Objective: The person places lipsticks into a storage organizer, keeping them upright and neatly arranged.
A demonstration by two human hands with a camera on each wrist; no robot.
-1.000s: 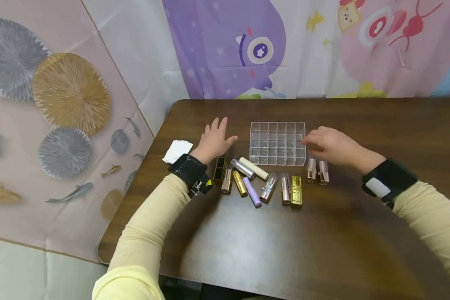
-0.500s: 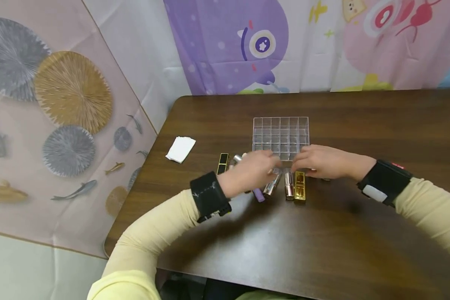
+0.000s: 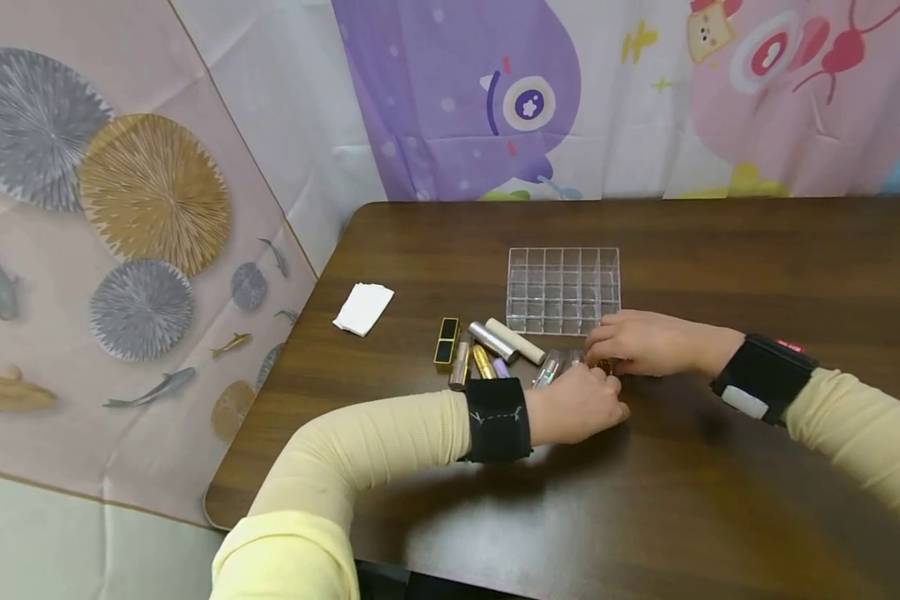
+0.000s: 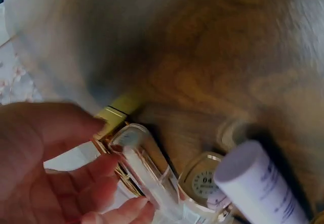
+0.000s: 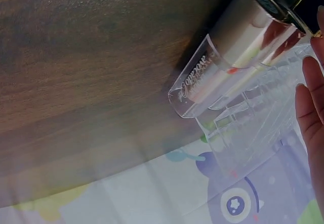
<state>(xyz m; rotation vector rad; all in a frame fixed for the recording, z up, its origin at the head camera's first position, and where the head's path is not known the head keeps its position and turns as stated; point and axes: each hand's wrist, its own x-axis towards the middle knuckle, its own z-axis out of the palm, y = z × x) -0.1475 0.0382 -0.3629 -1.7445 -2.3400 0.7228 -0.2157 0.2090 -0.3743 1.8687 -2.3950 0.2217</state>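
Note:
A gold lipstick [image 4: 114,118] stays partly hidden beneath both hands. In the head view, my right hand [image 3: 641,342] pinches its far end; a bit of gold shows between the fingertips. From the left comes my left hand [image 3: 577,404], over the near end. The left wrist view puts that hand's thumb and index finger against the gold lipstick, but whether they grip it is unclear. Close by lie a clear-capped lipstick [image 4: 149,168], a rounded one with a label [image 4: 202,181] and a lilac tube [image 4: 258,178]. Rose-gold lipsticks with clear caps [image 5: 243,47] are near my right hand.
A clear compartment organizer [image 3: 562,292] stands behind the lipsticks. To the left lie a black-and-gold lipstick [image 3: 446,344], a silver tube [image 3: 492,340] and a cream tube [image 3: 516,342]. White tissue [image 3: 363,308] rests farther left on the brown table [image 3: 570,508].
My left hand has swept right from beside the tissue, across the lipsticks, to the gold one. My right hand has come down and left from the organizer's right side to it.

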